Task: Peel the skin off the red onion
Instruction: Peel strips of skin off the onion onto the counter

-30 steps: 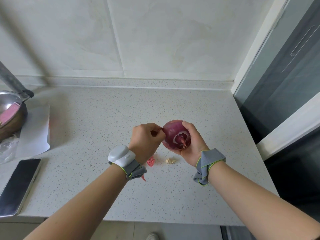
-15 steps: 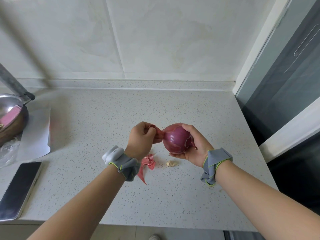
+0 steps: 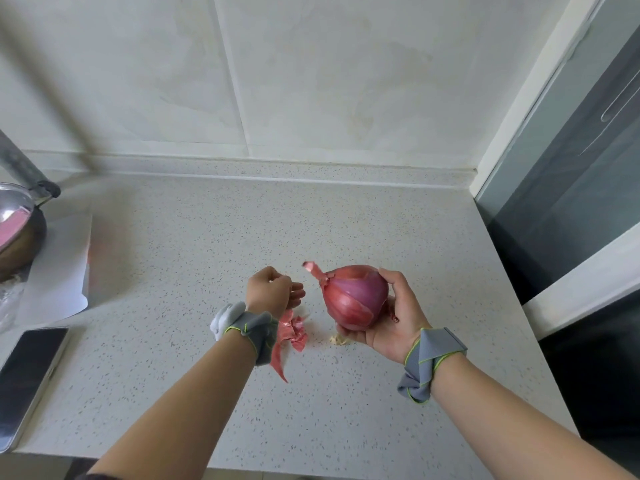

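My right hand (image 3: 391,317) cups the red onion (image 3: 353,299) from below and from the right, holding it just above the speckled counter (image 3: 207,237). The onion still carries papery skin, and a loose strip of skin (image 3: 313,269) sticks up from its top left. My left hand (image 3: 273,292) hovers a short gap to the left of the onion, fingers loosely curled and holding nothing. Torn pieces of red skin (image 3: 292,332) lie on the counter under my left wrist, with a small pale scrap (image 3: 337,340) beside them.
A phone (image 3: 27,379) lies near the counter's front left edge. Behind it are a white sheet (image 3: 59,271) and a metal bowl (image 3: 17,230). A tiled wall closes the back, and a dark glass door (image 3: 571,202) bounds the right side.
My left hand was pinching a strip of skin at the onion's top; it has let go and drawn left. My right hand has turned the onion and shifted it slightly right.
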`<state>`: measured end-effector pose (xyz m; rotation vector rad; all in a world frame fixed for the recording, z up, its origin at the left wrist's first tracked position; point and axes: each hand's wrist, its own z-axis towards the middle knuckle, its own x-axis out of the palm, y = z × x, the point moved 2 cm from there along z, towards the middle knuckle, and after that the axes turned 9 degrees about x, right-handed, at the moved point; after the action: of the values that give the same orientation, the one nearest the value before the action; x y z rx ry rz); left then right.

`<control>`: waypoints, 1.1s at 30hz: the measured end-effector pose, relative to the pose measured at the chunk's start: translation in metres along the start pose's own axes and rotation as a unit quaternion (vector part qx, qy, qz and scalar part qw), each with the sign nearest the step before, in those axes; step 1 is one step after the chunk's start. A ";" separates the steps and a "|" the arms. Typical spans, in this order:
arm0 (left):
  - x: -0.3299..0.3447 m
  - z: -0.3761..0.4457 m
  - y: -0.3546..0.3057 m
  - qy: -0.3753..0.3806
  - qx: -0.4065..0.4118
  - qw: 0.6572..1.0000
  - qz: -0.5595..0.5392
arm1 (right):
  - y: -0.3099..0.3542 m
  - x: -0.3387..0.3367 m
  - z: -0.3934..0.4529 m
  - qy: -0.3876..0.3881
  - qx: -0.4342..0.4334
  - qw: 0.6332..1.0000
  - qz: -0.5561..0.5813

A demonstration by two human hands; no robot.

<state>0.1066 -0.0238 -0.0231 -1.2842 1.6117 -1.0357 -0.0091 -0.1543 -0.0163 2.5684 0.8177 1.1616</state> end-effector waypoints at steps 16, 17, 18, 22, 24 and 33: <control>0.021 -0.077 -0.052 0.152 0.124 0.973 0.119 | 0.008 0.012 0.004 0.037 -0.197 0.980 -0.021; 0.020 -0.077 -0.053 0.142 0.119 0.976 0.112 | 0.009 0.013 0.005 0.035 -0.202 0.978 -0.029; 0.019 -0.078 -0.054 0.137 0.116 0.978 0.107 | 0.010 0.013 0.004 0.035 -0.206 0.977 -0.035; 0.016 -0.078 -0.057 0.135 0.117 0.981 0.082 | 0.012 0.017 0.001 0.047 -0.217 0.973 -0.058; 0.016 -0.080 -0.060 0.133 0.119 0.981 0.082 | 0.012 0.017 0.002 0.050 -0.219 0.972 -0.063; 0.021 -0.073 -0.050 0.126 0.126 0.976 0.125 | 0.006 0.013 0.012 -0.036 -0.195 0.979 -0.044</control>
<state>0.0510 -0.0437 0.0455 -0.7834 1.7113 -1.2330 0.0087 -0.1515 -0.0138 2.2163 0.6087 1.0729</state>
